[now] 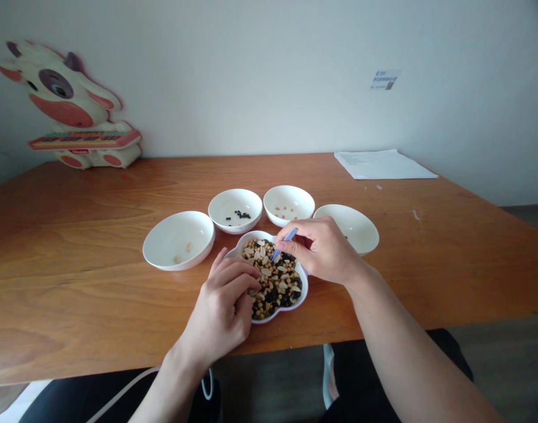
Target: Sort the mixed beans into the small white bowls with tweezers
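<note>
A white lobed tray [305, 295] near the table's front edge holds a mix of peanuts, yellow grains and black beans [274, 289]. Between the thumb and fingers of my right hand [324, 249] is a small purple-blue plastic tool with a pronged tip [290, 234], slanting down into the mix on the tray's far side. My left hand [227, 299] lies over the tray's left side, its fingers curled down at the mix. Whatever those fingertips hold, if anything, is hidden.
Four white bowls arc behind the tray: the left bowl [163, 232] with pale pieces, one with black beans [216, 207], one with yellow grains [289, 194], and the right bowl [361, 229], partly covered. A cow-shaped toy keyboard [86, 141] and papers [383, 164] stand farther back.
</note>
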The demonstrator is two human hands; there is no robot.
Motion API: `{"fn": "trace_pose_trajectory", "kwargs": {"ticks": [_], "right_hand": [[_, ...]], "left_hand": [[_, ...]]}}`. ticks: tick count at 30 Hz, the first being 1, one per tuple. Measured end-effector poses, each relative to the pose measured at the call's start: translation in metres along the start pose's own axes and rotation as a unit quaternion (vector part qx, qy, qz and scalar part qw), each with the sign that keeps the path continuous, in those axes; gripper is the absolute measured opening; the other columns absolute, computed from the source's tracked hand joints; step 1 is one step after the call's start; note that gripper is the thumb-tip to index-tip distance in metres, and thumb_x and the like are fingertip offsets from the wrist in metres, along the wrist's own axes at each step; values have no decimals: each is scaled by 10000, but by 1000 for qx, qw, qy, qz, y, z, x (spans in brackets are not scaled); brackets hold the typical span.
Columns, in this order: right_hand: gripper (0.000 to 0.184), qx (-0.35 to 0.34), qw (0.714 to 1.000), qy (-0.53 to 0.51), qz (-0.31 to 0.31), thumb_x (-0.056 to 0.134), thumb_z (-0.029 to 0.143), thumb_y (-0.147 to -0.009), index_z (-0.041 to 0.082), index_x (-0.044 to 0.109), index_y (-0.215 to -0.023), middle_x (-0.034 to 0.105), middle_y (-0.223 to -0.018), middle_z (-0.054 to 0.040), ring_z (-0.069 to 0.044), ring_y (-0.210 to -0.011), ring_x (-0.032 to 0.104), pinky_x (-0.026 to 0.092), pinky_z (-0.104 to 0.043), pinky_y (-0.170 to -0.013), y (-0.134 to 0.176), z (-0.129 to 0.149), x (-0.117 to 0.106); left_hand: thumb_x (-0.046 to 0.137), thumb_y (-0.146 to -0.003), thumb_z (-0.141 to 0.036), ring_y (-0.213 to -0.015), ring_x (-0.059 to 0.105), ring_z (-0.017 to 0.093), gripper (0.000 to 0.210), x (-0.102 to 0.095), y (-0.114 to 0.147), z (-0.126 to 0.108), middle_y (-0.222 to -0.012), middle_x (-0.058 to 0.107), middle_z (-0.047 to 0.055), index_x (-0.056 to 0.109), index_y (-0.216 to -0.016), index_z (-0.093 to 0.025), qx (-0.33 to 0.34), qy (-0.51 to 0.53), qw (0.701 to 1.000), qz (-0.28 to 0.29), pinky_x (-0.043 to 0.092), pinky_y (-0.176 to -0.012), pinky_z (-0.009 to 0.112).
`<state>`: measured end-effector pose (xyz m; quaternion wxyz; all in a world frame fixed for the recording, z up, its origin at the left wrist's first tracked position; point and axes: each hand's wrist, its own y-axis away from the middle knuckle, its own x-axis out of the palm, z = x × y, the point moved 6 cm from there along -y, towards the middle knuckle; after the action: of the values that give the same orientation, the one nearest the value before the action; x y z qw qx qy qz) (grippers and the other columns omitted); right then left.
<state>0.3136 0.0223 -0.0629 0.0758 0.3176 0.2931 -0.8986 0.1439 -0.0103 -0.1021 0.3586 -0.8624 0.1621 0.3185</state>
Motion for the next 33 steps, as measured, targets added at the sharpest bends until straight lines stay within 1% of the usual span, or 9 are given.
{"fn": "trace_pose_trajectory", "kwargs": {"ticks": [4, 13, 19, 22, 26, 33], "right_hand": [[93, -2, 1000, -10, 1, 653, 165, -851, 151, 704, -775, 746, -768, -15, -101, -646, 640, 443, -207, -608, 0, 0, 1], [97, 0, 1000, -4, 1, 652, 181, -855, 165, 710, -779, 743, -750, -12, -100, -599, 618, 431, -217, -576, 0, 0, 1], [111, -1, 1000, -11, -9, 650, 191, -861, 160, 719, -780, 747, -760, -18, -111, -633, 640, 444, -216, -586, 0, 0, -1], [129, -3, 1000, -11, -26, 651, 217, -866, 159, 718, -772, 735, -728, -8, -98, -593, 613, 426, -209, -558, 0, -1, -5], [133, 1, 1000, 0, -29, 658, 225, -863, 152, 710, -765, 701, -671, 9, -81, -545, 559, 393, -202, -530, 1, -2, -6], [103, -2, 999, 35, -31, 653, 194, -853, 148, 699, -774, 693, -687, 12, -86, -583, 576, 401, -208, -581, 0, -4, -6]], "left_hand": [[443, -792, -27, -948, 645, 183, 269, 0, 0, 0, -938, 694, 21, 644, -790, -206, 2, 4, 1000, 0, 224, -1182, 572], [449, -791, -23, -950, 644, 177, 266, 1, 0, 0, -947, 691, 16, 642, -791, -205, -1, 0, 1000, 3, 226, -1189, 547], [448, -793, -23, -948, 642, 178, 265, 0, -1, 0, -940, 691, 14, 641, -790, -204, -2, 2, 1000, 1, 233, -1183, 552], [450, -794, -24, -945, 641, 178, 264, 1, -1, 1, -940, 691, 13, 643, -796, -205, -1, 4, 1000, 1, 233, -1183, 555], [453, -790, -22, -948, 637, 178, 260, 1, 0, 1, -941, 687, 15, 639, -791, -203, 0, 4, 1000, 1, 234, -1183, 551], [443, -793, -21, -940, 635, 176, 267, 0, 0, 0, -923, 689, 14, 642, -775, -198, 2, 7, 1000, -3, 241, -1177, 550]]}}
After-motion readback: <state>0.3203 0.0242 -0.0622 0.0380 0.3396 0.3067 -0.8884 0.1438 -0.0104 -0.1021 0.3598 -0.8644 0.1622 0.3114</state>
